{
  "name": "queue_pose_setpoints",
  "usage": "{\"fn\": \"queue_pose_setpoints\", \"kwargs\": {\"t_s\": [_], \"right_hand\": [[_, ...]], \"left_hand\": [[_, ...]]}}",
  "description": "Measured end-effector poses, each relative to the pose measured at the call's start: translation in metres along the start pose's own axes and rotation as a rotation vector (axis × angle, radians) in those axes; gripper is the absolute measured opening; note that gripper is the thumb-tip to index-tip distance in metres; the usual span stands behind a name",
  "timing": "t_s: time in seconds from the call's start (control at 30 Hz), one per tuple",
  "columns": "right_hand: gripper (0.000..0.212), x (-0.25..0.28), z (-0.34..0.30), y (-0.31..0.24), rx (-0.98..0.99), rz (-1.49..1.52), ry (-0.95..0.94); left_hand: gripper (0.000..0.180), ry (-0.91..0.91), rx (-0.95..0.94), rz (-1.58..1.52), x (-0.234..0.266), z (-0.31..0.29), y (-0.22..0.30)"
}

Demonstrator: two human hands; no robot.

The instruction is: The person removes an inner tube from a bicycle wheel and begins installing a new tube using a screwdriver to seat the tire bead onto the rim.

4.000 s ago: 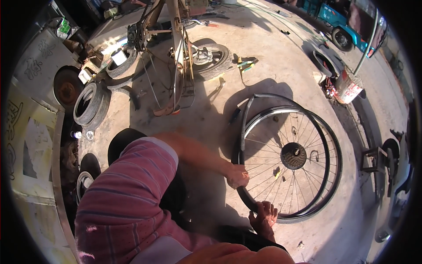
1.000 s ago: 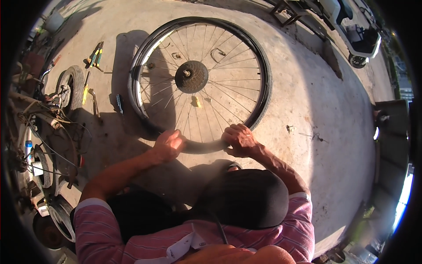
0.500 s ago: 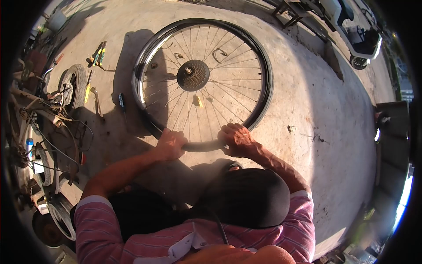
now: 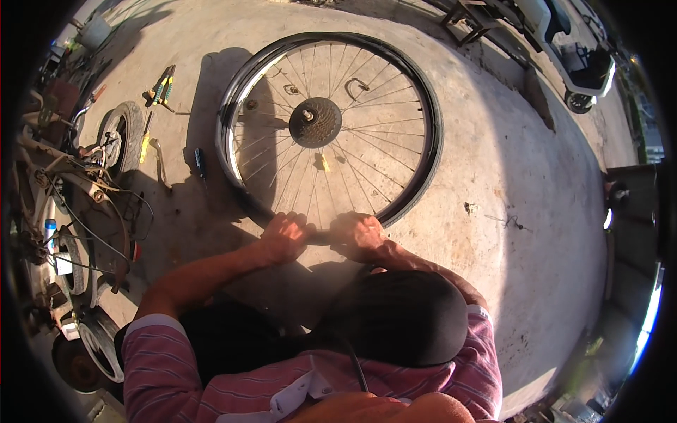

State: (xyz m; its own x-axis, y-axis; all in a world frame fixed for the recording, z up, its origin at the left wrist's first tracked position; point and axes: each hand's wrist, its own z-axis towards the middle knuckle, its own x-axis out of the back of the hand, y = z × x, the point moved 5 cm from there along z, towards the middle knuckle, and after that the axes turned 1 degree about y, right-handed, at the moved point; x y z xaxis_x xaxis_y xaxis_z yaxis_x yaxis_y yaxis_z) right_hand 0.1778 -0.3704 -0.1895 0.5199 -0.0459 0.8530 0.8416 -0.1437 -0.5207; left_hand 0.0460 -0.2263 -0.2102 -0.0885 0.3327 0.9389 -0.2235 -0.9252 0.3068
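You have both hands on the near edge of the wheel (image 4: pixel 316 125). The wheel is out in front of you, over the floor (image 4: pixel 465 169), and its black tyre (image 4: pixel 437 127) goes around the rim. Your left hand (image 4: pixel 288 236) has its grip clamped on the tyre. Your right hand (image 4: pixel 358 232) is just beside it, to the right, with its grip clamped on the tyre too. I cannot tell if the near edge is lifted.

On your left there is a bottle (image 4: pixel 50 234) with a blue part and a white part. Any words on it are too small to read. Just nearer to you is a white roll (image 4: pixel 63 263). Far off to the left is a grey bucket (image 4: pixel 93 32), and I cannot see what is in it.

Left of the wheel, you have pliers (image 4: pixel 163 89) with green and yellow handles, a yellow screwdriver (image 4: pixel 144 148) and a small blue tool (image 4: pixel 200 163). A white scooter (image 4: pixel 592 79) is far to the right.
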Motion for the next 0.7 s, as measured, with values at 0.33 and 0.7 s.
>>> {"fn": "queue_pose_setpoints", "kwargs": {"t_s": [0.33,0.7], "right_hand": [[0.033,-0.005,0.013,-0.023,-0.069,-0.02,0.111],[0.04,0.01,-0.009,-0.001,-0.008,-0.015,0.15]], "left_hand": [[0.034,-0.176,0.239,-0.578,-0.012,0.015,-0.002],[0.039,-0.061,0.092,-0.156,0.001,0.005,0.001]]}}
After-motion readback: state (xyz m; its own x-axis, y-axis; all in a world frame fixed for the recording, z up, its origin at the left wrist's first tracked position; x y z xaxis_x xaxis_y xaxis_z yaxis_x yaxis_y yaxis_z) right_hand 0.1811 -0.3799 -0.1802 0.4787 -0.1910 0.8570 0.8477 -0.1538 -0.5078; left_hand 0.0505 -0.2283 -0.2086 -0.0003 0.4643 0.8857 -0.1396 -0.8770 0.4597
